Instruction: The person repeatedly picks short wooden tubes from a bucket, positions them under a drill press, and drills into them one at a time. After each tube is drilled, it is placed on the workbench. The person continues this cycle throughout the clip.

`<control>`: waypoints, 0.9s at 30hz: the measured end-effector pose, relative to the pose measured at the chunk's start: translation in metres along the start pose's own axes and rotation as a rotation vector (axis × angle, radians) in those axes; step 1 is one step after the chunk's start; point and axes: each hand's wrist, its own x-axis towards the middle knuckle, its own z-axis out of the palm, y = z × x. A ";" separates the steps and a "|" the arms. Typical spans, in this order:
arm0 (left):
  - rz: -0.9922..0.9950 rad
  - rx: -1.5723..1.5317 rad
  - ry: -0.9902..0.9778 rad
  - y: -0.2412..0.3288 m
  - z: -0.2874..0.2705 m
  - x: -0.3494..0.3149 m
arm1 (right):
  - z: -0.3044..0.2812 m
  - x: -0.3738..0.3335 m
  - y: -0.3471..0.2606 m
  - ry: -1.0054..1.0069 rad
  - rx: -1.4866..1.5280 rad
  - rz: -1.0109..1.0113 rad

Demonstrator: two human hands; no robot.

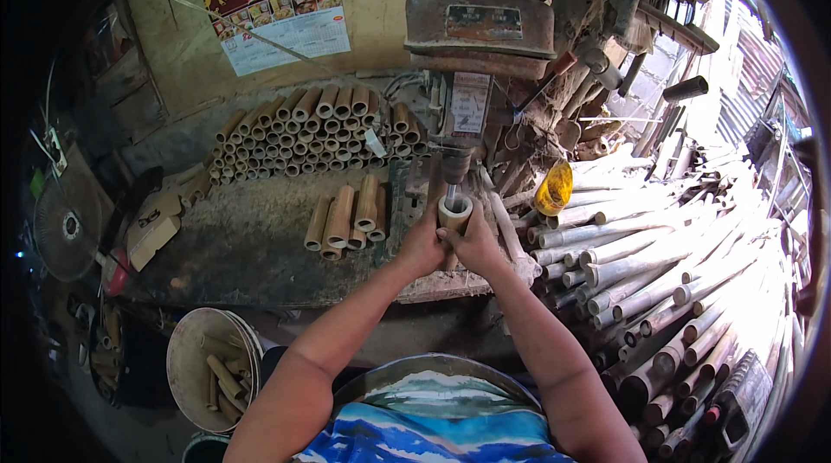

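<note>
Both my hands are wrapped round one short bamboo tube (pixel 454 215), its open end facing up. My left hand (pixel 423 244) grips its left side and my right hand (pixel 476 244) its right. Directly above stands a drill press (pixel 480 30); its chuck (pixel 455 167) is over the tube, and the bit (pixel 453 191) reaches down to the tube's open end. How deep the bit sits inside I cannot tell. Left of my hands, several cut bamboo tubes (pixel 341 219) lie in a small pile on the dusty workbench (pixel 234 242).
Stacked bamboo tubes (pixel 303 136) line the bench's back. Long bamboo poles (pixel 640 247) crowd the right, near a yellow container (pixel 554 188). A white bucket (pixel 195 368) holding bamboo pieces stands lower left. A fan (pixel 74 225) and cardboard (pixel 156 229) are at the far left.
</note>
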 end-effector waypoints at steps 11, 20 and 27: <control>0.007 0.102 0.106 -0.021 -0.017 -0.006 | 0.023 0.011 -0.008 0.021 -0.081 0.064; -0.065 -0.046 -0.041 -0.013 -0.004 0.006 | -0.004 -0.003 -0.019 0.067 -0.172 0.080; -0.111 0.009 -0.024 -0.029 -0.022 -0.007 | 0.025 -0.004 -0.010 0.057 -0.249 0.061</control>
